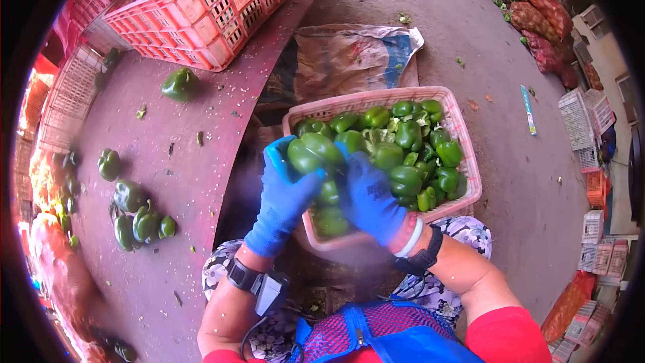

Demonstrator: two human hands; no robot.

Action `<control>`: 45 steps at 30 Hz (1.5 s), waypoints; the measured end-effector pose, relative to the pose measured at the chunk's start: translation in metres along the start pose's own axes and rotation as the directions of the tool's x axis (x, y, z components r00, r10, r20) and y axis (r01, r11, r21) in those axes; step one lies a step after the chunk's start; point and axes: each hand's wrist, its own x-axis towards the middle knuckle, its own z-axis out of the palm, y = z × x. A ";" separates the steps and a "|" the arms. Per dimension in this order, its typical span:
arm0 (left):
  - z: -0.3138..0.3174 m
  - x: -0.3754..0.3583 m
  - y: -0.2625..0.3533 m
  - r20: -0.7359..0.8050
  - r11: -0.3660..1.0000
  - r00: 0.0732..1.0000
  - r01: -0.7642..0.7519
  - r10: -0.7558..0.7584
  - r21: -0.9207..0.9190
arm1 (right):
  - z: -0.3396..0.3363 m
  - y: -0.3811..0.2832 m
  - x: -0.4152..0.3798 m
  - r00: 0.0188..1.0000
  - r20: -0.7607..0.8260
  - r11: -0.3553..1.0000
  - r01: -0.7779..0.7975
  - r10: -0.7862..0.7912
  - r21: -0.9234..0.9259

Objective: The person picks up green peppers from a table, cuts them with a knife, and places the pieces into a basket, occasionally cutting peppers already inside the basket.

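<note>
Both of my hands wear blue gloves and are over the left part of a pink plastic crate of green peppers. My left hand has its fingers around the left side of a large green pepper. At that pepper's right side is my right hand, its fingers bent and partly blurred, so what it holds is hidden. Beneath and beyond my hands, whole green peppers and pale-green broken pieces fill the crate.
Loose green peppers lie on the reddish board at left. A pink crate stands at upper left. Beyond the pepper crate lies a brown sack. Red mesh sacks and white crates are at right.
</note>
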 end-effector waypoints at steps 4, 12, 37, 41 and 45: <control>0.012 -0.009 0.005 -0.002 0.998 0.998 -0.056 0.056 0.003 | 0.019 0.012 0.000 1.000 0.020 1.000 0.007 -0.007 0.001; 0.008 -0.004 0.008 -0.052 0.991 0.998 0.018 -0.025 -0.134 | 0.024 0.020 0.005 0.998 -0.007 0.998 0.060 -0.060 -0.026; 0.006 0.003 0.008 0.508 0.860 0.857 0.318 -0.081 -0.400 | -0.048 0.034 -0.012 0.717 0.696 -0.294 -0.670 -0.021 0.681; 0.009 0.016 -0.001 0.421 0.526 0.890 0.447 -0.177 -0.724 | -0.042 0.034 -0.020 0.767 0.634 -0.466 -0.597 -0.094 0.653; 0.007 0.028 -0.001 0.230 0.736 0.971 0.198 -0.059 -0.647 | -0.067 0.042 0.001 0.686 0.724 -0.057 -0.722 0.075 0.690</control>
